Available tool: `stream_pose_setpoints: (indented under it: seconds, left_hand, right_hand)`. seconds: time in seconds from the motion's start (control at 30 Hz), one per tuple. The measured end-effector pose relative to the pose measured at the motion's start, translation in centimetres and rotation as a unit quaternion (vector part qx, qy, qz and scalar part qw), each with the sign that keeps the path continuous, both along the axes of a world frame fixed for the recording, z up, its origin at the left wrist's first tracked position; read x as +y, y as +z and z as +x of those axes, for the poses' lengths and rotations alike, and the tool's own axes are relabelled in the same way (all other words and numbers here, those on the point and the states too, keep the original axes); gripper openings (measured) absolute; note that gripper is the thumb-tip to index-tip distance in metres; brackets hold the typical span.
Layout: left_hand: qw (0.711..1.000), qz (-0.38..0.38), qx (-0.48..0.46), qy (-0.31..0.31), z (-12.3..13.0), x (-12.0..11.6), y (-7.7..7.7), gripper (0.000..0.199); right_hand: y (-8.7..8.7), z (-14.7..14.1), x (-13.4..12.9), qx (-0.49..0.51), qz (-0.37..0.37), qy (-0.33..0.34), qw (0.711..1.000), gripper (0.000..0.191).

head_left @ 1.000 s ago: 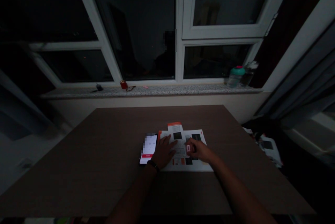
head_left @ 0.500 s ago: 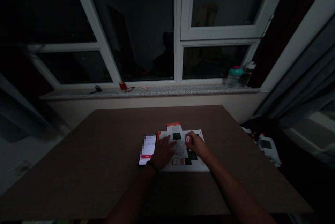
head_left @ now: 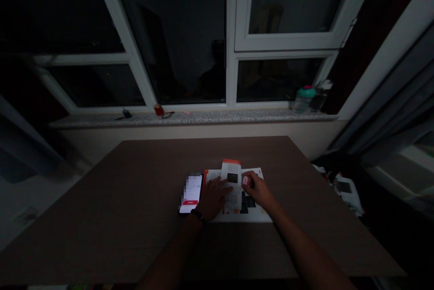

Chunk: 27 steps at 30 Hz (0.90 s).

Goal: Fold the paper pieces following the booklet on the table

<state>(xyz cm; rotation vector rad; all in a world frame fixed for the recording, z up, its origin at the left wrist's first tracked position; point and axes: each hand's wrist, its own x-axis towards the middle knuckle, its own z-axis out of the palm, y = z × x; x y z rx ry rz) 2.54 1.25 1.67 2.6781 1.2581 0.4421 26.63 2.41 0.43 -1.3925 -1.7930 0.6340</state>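
Observation:
My left hand (head_left: 213, 197) lies with its fingers spread on a narrow printed paper strip (head_left: 233, 175) with an orange top edge. Under the strip is a larger printed sheet (head_left: 262, 216) with dark pictures and orange marks. Between the thumb and fingers of my right hand (head_left: 257, 187) is a small pink block with a pale label (head_left: 246, 181), which looks like an eraser. It is held at the strip's right edge; whether it touches the paper I cannot tell. Left of my left hand lies a phone (head_left: 194, 186) with its screen lit.
The brown table (head_left: 135, 190) reaches to the wall below the window. On the stone sill (head_left: 210, 117) stand a small red jar (head_left: 158, 109), a small dark object (head_left: 126, 113), a teal-lidded bottle (head_left: 304, 98) and a clear bottle (head_left: 319, 95). Papers (head_left: 349, 193) lie beyond the table's right edge.
The paper strip has shifted right and tilted a little on the sheet. My right hand, with the pink block, has moved slightly to the right. My left hand stays nearly in place.

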Motion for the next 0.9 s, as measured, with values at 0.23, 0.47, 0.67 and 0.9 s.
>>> stream_pose_setpoints:
  seconds: [0.23,0.47,0.67,0.9]
  left_hand:
    - [0.999,-0.012,-0.032,0.012,0.1,-0.2,0.2,0.029]
    - [0.999,-0.018,-0.043,0.023,0.1,-0.5,0.9,0.023]
    - [0.999,-0.029,-0.025,0.024,0.3,-0.5,1.0,0.028]
    - [1.0,-0.004,0.016,-0.025,1.0,-0.6,0.5,0.05]
  right_hand:
    - [0.3,0.1,-0.2,0.025,-0.002,0.003,1.0,0.03]
    - [0.3,0.1,-0.2,0.031,-0.014,-0.007,0.999,0.031]
    - [-0.1,0.2,-0.1,0.032,-0.008,-0.004,0.999,0.032]
    - [0.3,0.0,-0.3,-0.003,-0.013,0.005,1.0,0.028]
